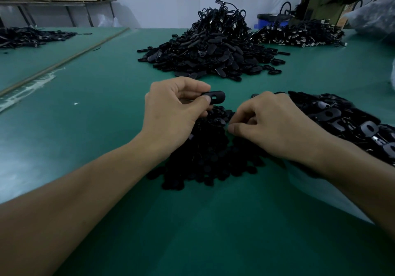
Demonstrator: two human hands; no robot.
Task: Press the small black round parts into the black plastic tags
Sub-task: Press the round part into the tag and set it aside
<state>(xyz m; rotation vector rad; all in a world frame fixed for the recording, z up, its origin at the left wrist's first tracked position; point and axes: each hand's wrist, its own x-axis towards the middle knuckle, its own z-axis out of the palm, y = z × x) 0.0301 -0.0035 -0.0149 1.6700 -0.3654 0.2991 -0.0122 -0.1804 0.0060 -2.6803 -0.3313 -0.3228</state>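
Note:
My left hand pinches a black plastic tag between thumb and fingers, holding it level above the table with its hole facing me. Below and between both hands lies a heap of small black round parts. My right hand reaches down onto that heap with its fingers curled, thumb and forefinger tips together at the pile; whether a round part is between them cannot be told. A pile of black tags lies to the right, partly under my right forearm.
A tall mound of black tags stands further back on the green table. Another dark heap with metal bits lies at the back right, and a flat one at the far left. A machine stands behind.

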